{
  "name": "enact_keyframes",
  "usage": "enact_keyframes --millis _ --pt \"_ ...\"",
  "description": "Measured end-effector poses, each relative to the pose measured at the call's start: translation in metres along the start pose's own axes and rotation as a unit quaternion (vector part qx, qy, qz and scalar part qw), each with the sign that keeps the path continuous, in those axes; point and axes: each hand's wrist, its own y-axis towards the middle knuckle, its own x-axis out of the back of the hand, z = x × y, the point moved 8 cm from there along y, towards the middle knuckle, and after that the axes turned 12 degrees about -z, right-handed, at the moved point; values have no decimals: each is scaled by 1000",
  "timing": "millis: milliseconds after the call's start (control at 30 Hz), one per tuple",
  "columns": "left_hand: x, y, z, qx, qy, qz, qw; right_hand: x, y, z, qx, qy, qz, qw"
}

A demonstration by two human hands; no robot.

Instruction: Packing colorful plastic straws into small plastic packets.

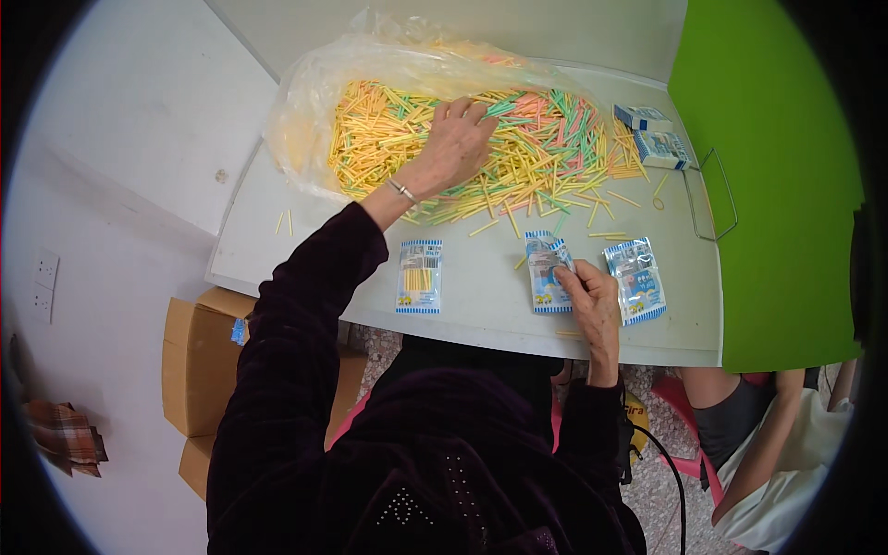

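Left hand [460, 139] curled over thin pastel sticks [370, 139] toward tabletop's [324, 268] back edge, contents unclear; right hand [592, 298] pinches blue-white plastic packet [544, 289], front-right of left, long axis front-to-back, near front edge.

Sticks [523, 139], upper centre: yellow, green, pink. Packets [638, 285], centre: blue-white, striped ends. Partition [768, 194], right: bright green.

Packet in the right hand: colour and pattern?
Packet in the right hand: mostly blue, with striped blue and white ends; head view shows it.
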Motion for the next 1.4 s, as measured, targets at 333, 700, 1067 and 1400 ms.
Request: enact_keyframes --millis 333,700,1067,1400 --pt "-43 13 1 -145 131 43 980 -1 3 1 7 -8 -11 1000" --pt "-64 16 9 -105 129 151 974 -1 2 -3 12 -23 -11 1000" --pt "-64 19 19 -90 113 138 980 -2 3 0 30 -25 -9 999" --pt "-65 15 45 19 -31 157 987 -2 2 2 19 -24 -3 1000"
